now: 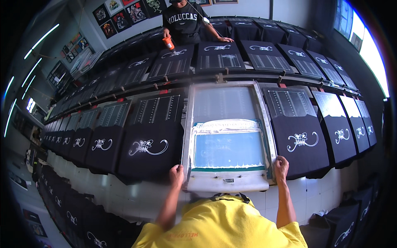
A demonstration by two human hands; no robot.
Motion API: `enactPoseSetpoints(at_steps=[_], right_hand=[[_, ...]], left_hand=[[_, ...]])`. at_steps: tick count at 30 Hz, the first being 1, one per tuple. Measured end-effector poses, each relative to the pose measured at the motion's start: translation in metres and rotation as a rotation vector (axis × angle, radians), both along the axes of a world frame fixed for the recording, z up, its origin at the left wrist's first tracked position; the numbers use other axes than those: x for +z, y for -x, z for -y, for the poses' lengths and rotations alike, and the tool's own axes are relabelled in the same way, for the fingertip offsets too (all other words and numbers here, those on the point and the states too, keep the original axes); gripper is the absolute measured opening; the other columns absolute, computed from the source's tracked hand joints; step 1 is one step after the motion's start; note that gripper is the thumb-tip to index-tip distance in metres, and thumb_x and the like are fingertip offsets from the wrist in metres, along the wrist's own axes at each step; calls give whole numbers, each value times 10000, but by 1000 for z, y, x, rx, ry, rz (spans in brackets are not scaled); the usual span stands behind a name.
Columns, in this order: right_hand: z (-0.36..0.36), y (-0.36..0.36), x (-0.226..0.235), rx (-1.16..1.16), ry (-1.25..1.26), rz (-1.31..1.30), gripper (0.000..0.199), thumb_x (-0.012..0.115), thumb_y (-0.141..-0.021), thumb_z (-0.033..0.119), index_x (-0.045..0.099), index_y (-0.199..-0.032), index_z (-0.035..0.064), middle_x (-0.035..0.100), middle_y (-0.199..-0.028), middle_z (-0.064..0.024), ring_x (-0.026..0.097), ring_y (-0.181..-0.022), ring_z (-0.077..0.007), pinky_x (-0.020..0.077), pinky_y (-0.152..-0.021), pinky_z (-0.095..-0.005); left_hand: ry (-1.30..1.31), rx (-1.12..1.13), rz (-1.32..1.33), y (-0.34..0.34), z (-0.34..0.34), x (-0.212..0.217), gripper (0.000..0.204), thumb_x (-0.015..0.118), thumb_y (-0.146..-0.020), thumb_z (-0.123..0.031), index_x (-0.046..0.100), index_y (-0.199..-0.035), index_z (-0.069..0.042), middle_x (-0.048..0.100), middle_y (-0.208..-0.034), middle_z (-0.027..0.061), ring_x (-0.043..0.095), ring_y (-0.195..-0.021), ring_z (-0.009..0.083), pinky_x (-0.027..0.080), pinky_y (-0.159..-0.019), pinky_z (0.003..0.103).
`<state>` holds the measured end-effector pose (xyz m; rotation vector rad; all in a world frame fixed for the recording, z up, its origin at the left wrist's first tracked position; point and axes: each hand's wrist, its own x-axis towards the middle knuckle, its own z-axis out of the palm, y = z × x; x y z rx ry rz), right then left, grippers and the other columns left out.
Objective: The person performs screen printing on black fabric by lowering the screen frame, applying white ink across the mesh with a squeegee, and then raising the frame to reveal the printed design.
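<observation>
A screen-printing frame [206,182] with pale edges lies in front of me, over one station of the long printing table. Its blue mesh [227,153] carries a thick band of white ink [226,125] across the middle, with a thinner white line near the closer end. My left hand [177,175] is closed on the frame's near left corner. At the near right corner, my right hand [281,167] grips the opposite side. Whatever lies beneath the frame is mostly hidden. Black shirts with white scorpion-like prints flank it, one on the left [151,163] and one on the right [304,155].
Rows of boards with black printed shirts curve away both sides. A rail [165,81] with small stops runs behind the frame. Across the table a person in a black shirt [182,20] holds an orange cup-shaped thing [168,43]. More printed shirts [72,219] hang low behind me.
</observation>
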<state>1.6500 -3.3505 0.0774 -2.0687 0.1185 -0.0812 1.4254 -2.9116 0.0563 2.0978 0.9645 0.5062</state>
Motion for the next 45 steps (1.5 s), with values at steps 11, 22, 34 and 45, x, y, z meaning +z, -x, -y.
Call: enactPoseSetpoints(at_steps=[11, 22, 34, 45], right_hand=[[0, -1, -9, -12, -11, 1, 232, 561, -882, 51, 681, -1060, -37, 712, -844, -147, 677, -759, -195, 515, -716, -312], [-7, -2, 0, -29, -44, -2, 213, 578, -871, 35, 690, -1038, -37, 694, -781, -109, 639, -696, -158, 503, -669, -295], [-17, 4, -5, -3, -14, 14, 214, 546, -884, 61, 672, -1028, -33, 677, -778, -100, 621, -688, -148, 498, -661, -289], [-37, 31, 30, 385, 196, 453, 309, 576, -905, -17, 621, -1207, 29, 689, -1100, -161, 673, -1035, -309, 531, -889, -360]], left_hand=[[98, 12, -19, -2, -6, 0, 299, 596, -911, -237, 641, -846, 51, 627, -697, 192, 609, -635, 306, 453, -618, 392], [93, -56, -104, -2, -12, 13, 289, 613, -905, -226, 656, -854, 55, 624, -679, 173, 588, -613, 259, 448, -606, 375], [-194, -148, -314, -14, -9, 24, 244, 565, -884, -191, 638, -779, 18, 645, -850, 243, 614, -838, 451, 488, -733, 506], [-331, -78, -206, 0, 16, 66, 307, 560, -954, -287, 660, -820, -29, 654, -784, 175, 656, -774, 388, 511, -679, 467]])
